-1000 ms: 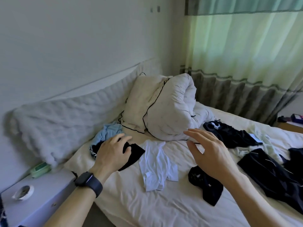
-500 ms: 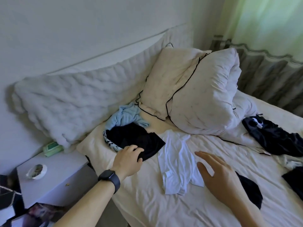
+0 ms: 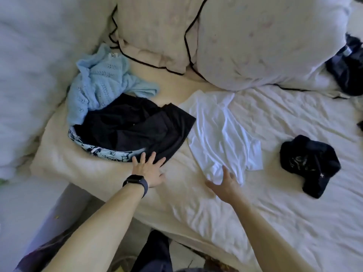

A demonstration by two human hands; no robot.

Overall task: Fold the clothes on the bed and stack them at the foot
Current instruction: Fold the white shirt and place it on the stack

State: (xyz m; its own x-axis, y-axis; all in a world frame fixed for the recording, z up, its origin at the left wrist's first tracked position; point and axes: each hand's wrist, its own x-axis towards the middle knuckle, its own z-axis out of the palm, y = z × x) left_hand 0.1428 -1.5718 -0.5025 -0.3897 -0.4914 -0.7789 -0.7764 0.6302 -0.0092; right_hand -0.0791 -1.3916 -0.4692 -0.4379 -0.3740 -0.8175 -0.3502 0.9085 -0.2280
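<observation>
A crumpled black garment point(image 3: 137, 126) lies on the bed point(image 3: 275, 213) over a blue patterned cloth point(image 3: 110, 152), with a light blue knit top point(image 3: 98, 85) behind it. My left hand point(image 3: 149, 169), a dark watch on its wrist, lies flat with straight fingers touching the black garment's near edge. A white T-shirt point(image 3: 220, 132) lies spread to the right. My right hand point(image 3: 225, 182) is open, its fingertips at the shirt's near hem. A small black garment point(image 3: 308, 163) lies further right.
Two white pillows with black piping point(image 3: 245, 46) lean at the head of the bed, a fluffy white blanket point(image 3: 29, 65) on the left. Another dark garment point(image 3: 347, 69) lies at the right edge. The bed's near edge runs below my arms, with floor beneath.
My view has tilted down and closer to the bed. My left hand has uncurled and lies flat on the black garment's edge. My right hand has reached the white shirt's hem.
</observation>
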